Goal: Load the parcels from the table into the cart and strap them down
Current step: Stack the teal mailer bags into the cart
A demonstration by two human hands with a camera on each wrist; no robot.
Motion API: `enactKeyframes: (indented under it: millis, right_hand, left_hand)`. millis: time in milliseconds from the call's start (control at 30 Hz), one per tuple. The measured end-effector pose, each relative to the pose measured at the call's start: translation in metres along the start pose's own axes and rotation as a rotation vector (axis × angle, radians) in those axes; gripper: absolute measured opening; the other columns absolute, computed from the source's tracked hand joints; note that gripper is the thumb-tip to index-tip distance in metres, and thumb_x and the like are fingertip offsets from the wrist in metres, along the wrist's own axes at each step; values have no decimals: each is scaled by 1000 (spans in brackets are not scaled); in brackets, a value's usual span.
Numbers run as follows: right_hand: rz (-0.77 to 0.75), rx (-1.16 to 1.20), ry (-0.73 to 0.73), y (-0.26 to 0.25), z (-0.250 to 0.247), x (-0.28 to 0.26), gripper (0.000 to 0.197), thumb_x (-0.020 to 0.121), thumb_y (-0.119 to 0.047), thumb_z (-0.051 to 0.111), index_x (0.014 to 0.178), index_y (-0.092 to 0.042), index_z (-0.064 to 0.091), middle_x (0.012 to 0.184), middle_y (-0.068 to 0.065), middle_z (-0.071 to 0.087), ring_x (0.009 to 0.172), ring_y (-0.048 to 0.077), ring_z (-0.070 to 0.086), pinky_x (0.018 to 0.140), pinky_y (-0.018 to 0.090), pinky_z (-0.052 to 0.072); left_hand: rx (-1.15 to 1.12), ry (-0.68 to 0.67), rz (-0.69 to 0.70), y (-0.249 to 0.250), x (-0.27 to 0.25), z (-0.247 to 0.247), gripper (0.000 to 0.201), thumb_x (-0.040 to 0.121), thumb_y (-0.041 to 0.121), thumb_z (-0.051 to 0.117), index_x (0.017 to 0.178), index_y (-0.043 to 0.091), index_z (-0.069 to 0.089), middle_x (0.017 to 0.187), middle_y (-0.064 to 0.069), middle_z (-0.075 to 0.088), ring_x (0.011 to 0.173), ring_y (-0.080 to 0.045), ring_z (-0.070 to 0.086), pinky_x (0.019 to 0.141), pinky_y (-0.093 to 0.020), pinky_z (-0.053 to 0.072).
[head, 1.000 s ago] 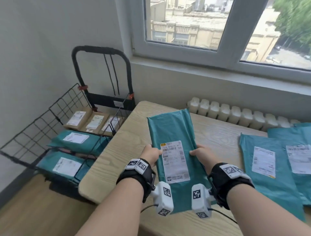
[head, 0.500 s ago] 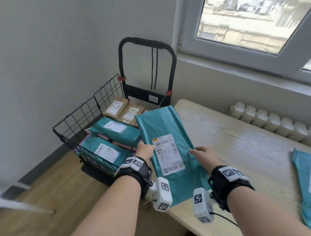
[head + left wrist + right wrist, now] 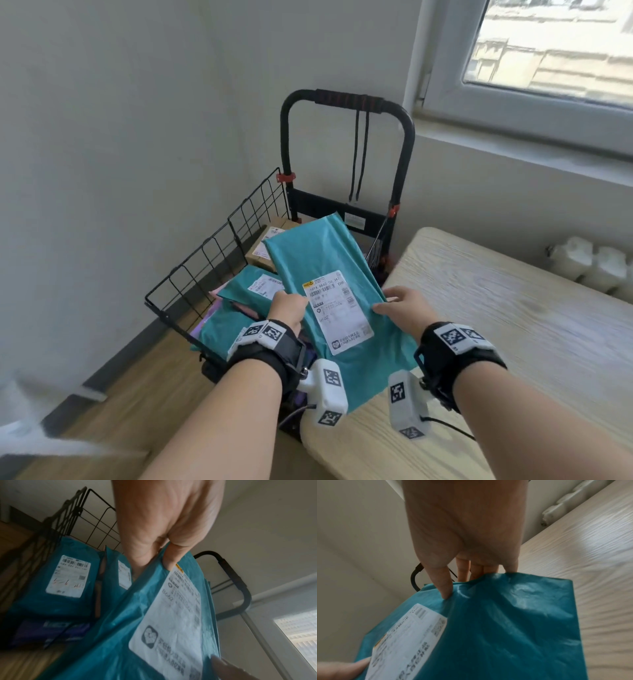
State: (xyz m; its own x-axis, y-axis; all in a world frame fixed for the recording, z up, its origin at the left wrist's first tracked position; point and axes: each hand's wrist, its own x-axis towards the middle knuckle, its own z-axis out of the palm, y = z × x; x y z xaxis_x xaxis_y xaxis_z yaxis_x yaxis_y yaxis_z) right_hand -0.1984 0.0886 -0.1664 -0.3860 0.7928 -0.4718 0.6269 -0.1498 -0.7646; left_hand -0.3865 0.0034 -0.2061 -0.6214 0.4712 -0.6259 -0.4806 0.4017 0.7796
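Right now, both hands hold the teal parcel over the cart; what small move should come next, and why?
Probably lower the teal parcel onto the parcels in the cart: the left hand and right hand grip its edges, and it already hangs above the basket.

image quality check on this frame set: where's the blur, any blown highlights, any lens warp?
Head view: white motion streak at lower left, window overexposed, wide-angle bend at the edges; the label on the teal plastic mailer parcel stays readable. Left wrist view: black wire cart and its parcels dim and soft, left hand close. Right wrist view: light wooden table smeared, right hand soft.
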Motion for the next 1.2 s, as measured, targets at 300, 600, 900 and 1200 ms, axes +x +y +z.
enactKeyframes:
  millis: [300,600,900,1200]
  right_hand:
    - [-16,-22,-67,-46,33,66,28,85,0,64,108,-16,69,87,-1,68,81,19,65,77,29,53]
    - [-38,-271,-78,-72,87,110,35,88,2,49,99,-25,68,95,2,66,88,21,63,75,29,52]
    - [70,-473,-241,-73,184,147,42,90,-1,51,124,-21,64,121,7,64,105,24,61,78,23,45]
    - [225,-545,-370,-40,258,168,45,89,1,47,126,-20,62,126,7,62,114,26,59,90,27,46]
  left_hand:
    - [5,32,-112,21,64,-26,62,72,-4,54,132,3,40,123,-20,58,107,-39,59,94,-56,48]
    - [592,421,160,73,98,-84,88,79,7,58,152,21,12,154,-13,21,138,-36,31,109,-49,36]
    - [1183,55,323,79,169,-126,56,80,9,57,130,33,52,148,-3,33,134,-26,32,107,-41,37]
    - [1409,-298,153,43,226,-149,36,85,12,65,113,33,68,134,-1,53,111,-21,59,96,-33,49]
